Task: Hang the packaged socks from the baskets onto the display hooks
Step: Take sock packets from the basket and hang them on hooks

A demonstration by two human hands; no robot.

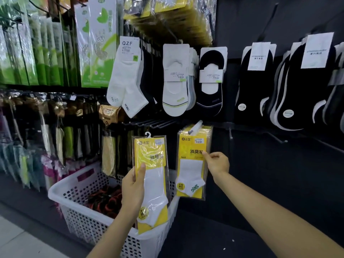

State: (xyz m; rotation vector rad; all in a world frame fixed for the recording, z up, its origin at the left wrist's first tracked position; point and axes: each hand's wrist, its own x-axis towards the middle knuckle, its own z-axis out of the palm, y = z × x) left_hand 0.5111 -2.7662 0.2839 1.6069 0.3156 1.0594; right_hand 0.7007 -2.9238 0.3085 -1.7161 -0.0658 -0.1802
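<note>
My left hand [133,185] grips a yellow sock packet [154,183] upright by its left edge, thumb on the front; its white hanger hook points up. To its right, several matching yellow packets [193,164] hang on a display hook [195,127] with a white tip. My right hand [216,162] pinches the right edge of the front hanging packet. Below my left hand stands a white perforated basket [78,211] with dark red and black packets inside.
Bare black hooks [149,123] stick out above the held packet. White and black socks hang in the row above. Black socks hang at the right on the dark wall. Green and mixed-colour packets fill the racks at the left.
</note>
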